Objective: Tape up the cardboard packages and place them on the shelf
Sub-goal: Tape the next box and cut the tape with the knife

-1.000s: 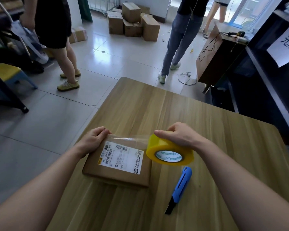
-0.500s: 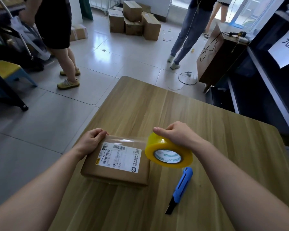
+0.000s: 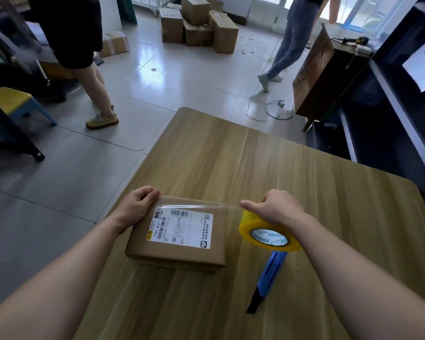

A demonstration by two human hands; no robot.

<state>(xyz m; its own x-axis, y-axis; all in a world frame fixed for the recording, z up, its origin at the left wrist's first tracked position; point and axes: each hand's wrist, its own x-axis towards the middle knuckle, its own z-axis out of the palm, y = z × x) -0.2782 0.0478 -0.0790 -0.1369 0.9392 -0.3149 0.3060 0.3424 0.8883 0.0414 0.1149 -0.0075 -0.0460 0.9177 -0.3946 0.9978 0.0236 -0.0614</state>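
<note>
A flat brown cardboard package [image 3: 182, 251] with a white shipping label lies on the wooden table [image 3: 231, 163]. My left hand [image 3: 139, 207] grips its far left corner, fingers curled over the edge. My right hand [image 3: 277, 208] grips the yellow tape roll [image 3: 268, 236] just right of the package. A clear strip of tape [image 3: 194, 207] runs from the roll across the package's far edge to my left hand. A blue utility knife [image 3: 268, 273] lies on the table below the roll. The dark shelf [image 3: 390, 114] stands at the right.
Two people stand on the tiled floor beyond the table, one at the far left [image 3: 88, 77], one walking at the back right [image 3: 287, 45]. Cardboard boxes [image 3: 199, 25] are stacked at the back. A brown cabinet [image 3: 324, 74] stands beside the shelf. A yellow stool [image 3: 12, 104] is at the left.
My right hand has pulled the tape roll to the right, off the package's top, drawing the strip out across the far edge. The person at the back right has stepped farther away.
</note>
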